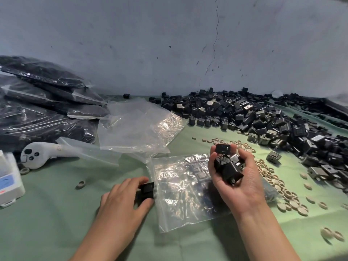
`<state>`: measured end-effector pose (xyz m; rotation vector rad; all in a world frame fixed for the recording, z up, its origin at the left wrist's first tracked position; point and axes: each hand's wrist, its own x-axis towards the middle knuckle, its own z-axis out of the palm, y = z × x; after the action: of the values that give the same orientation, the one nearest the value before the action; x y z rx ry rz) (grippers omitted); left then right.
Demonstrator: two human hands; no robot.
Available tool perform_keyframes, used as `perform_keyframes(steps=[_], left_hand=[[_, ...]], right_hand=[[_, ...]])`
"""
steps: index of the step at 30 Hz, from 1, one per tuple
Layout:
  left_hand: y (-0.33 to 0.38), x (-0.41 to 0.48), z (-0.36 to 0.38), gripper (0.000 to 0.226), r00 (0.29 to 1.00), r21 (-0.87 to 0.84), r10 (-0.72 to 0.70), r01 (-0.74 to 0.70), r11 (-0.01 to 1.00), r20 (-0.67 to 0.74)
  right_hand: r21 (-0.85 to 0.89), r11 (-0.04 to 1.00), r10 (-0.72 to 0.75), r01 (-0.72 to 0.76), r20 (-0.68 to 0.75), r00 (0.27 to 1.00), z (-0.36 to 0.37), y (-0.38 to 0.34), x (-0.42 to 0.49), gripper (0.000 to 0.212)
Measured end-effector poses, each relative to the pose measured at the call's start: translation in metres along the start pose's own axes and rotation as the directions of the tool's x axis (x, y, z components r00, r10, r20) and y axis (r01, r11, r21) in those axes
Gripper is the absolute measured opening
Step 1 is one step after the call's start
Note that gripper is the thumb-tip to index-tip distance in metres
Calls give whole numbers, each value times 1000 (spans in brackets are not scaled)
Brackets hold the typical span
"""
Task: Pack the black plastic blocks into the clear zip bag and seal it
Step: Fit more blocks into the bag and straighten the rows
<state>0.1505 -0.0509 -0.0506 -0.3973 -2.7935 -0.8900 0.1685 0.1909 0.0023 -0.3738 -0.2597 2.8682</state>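
Blocks (228,167) fill right grip (243,187) over bag (178,204); left grip (122,196) pinches one block (147,190); rings (273,178) beside.

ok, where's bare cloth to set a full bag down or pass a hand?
Best: near-left cloth, bordered by the left hand gripping a block, white box and a stray ring. Also the near strip below the zip bag. Crowded: right side, beige rings and block pile; far left, filled bags.
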Motion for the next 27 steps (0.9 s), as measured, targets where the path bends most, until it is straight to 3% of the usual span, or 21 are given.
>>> perform_keyframes(steps=[7, 15, 17, 19, 22, 27], left_hand=[[7, 10, 4, 36, 994, -180, -66, 50, 982, -83], [25, 21, 7, 38, 995, -42, -95, 95, 995, 6], [28, 24, 1, 42, 984, -109, -176, 178, 978, 30], [31, 29, -4, 41, 953, -294, -286, 303, 907, 100], [35, 35, -9, 28, 898, -473, -338, 437, 765, 282], [49, 42, -12, 27, 747, -641, -361, 664, 385, 557]], right_hand=[[6, 1000, 31, -31, 3, 1000, 0, 2, 8, 34], [-39, 998, 55, -55, -2, 999, 6, -2, 20, 21], [-53, 996, 67, -66, 9, 998, 8, -4, 22, 16], [-72, 994, 77, -76, 8, 997, 9, -7, 25, 17], [-99, 992, 78, -78, -4, 997, 13, -10, 30, 20], [-104, 990, 92, -91, -2, 996, 16, -12, 40, 22]])
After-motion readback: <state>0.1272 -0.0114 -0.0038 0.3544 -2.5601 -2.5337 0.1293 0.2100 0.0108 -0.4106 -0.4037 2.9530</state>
